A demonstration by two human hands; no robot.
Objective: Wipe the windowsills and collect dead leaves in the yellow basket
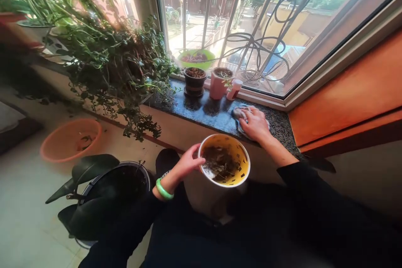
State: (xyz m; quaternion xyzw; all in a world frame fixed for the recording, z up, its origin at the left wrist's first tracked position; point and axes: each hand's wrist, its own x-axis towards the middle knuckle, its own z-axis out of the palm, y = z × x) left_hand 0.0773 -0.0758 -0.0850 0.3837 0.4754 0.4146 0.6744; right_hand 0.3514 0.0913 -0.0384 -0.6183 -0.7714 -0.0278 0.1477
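My left hand (187, 162), with a green bangle (164, 190) at the wrist, grips the rim of a yellow-lined bucket (244, 163). Dry plant debris and soil (221, 162) lie inside the bucket, which is just below the sill's front edge. On the dark stone windowsill (191, 108), my right hand (255, 123) presses down on a pale cloth (239, 113), fingers closed over it. Left of that hand stand a small white-capped bottle (234, 89), a pink pot (217, 83) with a small plant, and a dark pot (194, 81) of soil.
A trailing plant (125, 63) hangs over the sill at the left. On the floor are an orange basin (70, 140) and a large-leaved potted plant (94, 201). Behind the window glass sit a green bowl (197, 63) and coiled cable (254, 46). An orange panel (351, 96) borders the right.
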